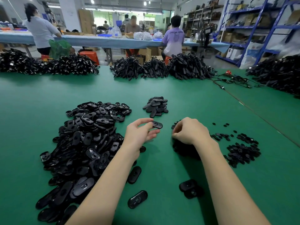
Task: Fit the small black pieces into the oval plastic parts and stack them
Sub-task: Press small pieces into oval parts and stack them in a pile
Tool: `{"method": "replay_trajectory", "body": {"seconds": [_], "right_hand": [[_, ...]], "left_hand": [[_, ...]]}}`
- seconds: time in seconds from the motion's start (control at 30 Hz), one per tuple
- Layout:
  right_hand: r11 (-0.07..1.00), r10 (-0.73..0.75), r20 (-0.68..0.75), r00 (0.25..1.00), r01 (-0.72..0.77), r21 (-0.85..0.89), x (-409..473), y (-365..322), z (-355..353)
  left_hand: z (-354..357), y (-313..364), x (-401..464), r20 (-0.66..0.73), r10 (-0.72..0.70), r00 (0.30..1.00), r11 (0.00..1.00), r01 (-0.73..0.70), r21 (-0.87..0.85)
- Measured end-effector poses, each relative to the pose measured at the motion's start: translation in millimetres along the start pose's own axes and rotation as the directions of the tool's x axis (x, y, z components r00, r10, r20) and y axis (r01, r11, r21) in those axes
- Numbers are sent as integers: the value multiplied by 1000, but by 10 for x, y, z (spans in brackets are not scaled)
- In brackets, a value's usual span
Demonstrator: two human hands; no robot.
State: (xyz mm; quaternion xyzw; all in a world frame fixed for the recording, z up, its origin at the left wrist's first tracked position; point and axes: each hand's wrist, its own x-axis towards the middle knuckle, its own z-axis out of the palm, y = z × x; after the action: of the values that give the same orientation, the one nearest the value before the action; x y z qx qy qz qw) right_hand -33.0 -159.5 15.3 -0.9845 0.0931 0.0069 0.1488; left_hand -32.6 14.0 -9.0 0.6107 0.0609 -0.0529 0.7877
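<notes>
Status, all placed off the big loose heap of black oval plastic parts (84, 143) on the green mat-covered table (178, 98): a few stray ovals (137, 199) lie nearer than the heap, one overlapping pair (190, 188) to its near right. Left hand (139, 135), just right of the heap, pinches one black oval plastic part (156, 125) by its end between thumb and fingers, hole face up, lifted off the mat. Right hand (189, 131), further right, has fingers curled down over the scatter of small black pieces (241, 151); looks like it's picking one, but I can't tell if anything is actually in the fingertips. So I'd call this step: insert not yet seated in the held oval. Done pile: a small stack of black ovals (156, 106) beyond the heap, to its far right, much smaller than the heap, so most of the job is left. Far edge of the table past the heap: bundled black cable piles (162, 69), more at far left and far right. Beyond that, a long blue bench (97, 40) with people working, blue steel shelving (259, 30) with boxes far right, ceiling lights on.
</notes>
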Motion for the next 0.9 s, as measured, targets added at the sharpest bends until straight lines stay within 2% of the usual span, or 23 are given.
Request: {"method": "replay_trajectory", "body": {"seconds": [0.27, 0.37, 0.47, 0.57, 0.63, 0.8, 0.9], "right_hand": [[995, -24, -24, 999, 26, 100, -3, 12, -15], [965, -52, -26, 998, 57, 256, 3, 19, -27], [799, -94, -13, 995, 83, 596, -20, -37, -60], [622, -163, 38, 986, 72, 780, -54, -115, -80], [566, -188, 62, 980, 56, 823, -65, -160, -68], [514, -179, 68, 981, 35, 857, -62, -193, -3], [482, -184, 79, 980, 20, 876, -56, -185, 26]], "left_hand": [[-41, 27, 41, -26, -2, 1000, 998, 0, -61], [-48, 20, 44, -15, -15, 1000, 995, 13, -95], [-55, 23, 41, 18, -37, 999, 979, 40, -199], [-59, 23, 40, 53, -33, 998, 969, 45, -241], [-59, 25, 37, 61, -15, 998, 977, 28, -212], [-77, 27, 6, 89, 47, 995, 995, -54, 79], [-87, 45, -7, 81, 54, 995, 985, -67, 160]]}}
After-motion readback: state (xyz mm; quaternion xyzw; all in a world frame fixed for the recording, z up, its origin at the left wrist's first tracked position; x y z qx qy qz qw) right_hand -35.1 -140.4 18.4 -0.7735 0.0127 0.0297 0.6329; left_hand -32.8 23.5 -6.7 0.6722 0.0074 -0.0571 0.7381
